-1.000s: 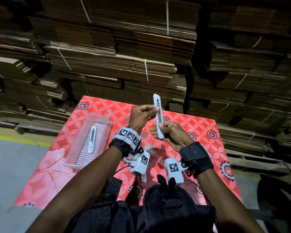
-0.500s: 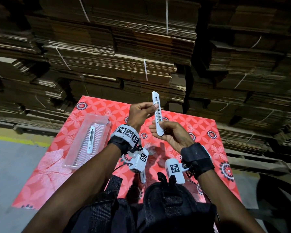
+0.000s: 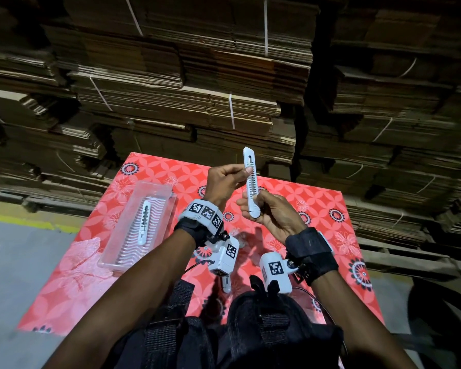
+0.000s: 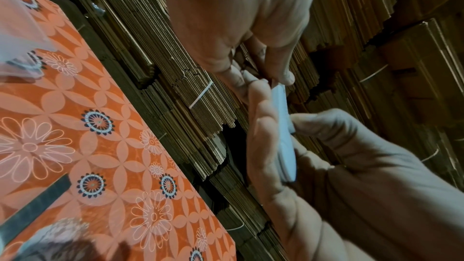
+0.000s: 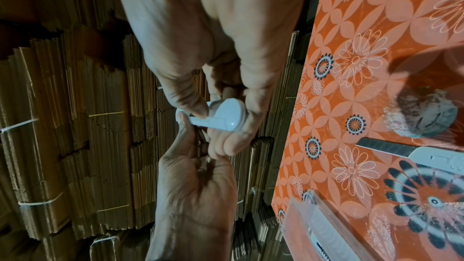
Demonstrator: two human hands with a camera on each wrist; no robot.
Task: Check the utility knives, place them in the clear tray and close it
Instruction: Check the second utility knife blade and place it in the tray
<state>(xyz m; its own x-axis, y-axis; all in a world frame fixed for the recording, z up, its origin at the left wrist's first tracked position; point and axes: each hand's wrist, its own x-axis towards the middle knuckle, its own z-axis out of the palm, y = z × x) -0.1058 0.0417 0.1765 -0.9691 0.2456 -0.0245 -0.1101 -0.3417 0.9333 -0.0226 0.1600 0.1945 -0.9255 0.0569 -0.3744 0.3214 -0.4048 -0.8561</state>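
I hold a white utility knife [image 3: 251,182] upright above the table, with no blade showing. My left hand [image 3: 238,173] pinches its upper middle between thumb and fingers. My right hand [image 3: 261,207] grips its rounded lower end [image 5: 227,113], thumb on the ridged slider track. The clear tray [image 3: 159,194] lies open at the left on the table, with a second white knife [image 3: 144,225] inside it. A third knife [image 5: 431,157] lies on the cloth with its blade out, seen in the right wrist view.
The table wears a red floral cloth [image 3: 317,209]. Tall stacks of bundled flat cardboard [image 3: 197,89] rise just beyond its far edge. A grey crumpled lump [image 5: 424,114] sits on the cloth near the bladed knife. Grey floor [image 3: 24,262] lies to the left.
Both hands keep hold of the knife, which has drifted slightly left. My right hand has loosened from a full wrap and regripped the lower end.
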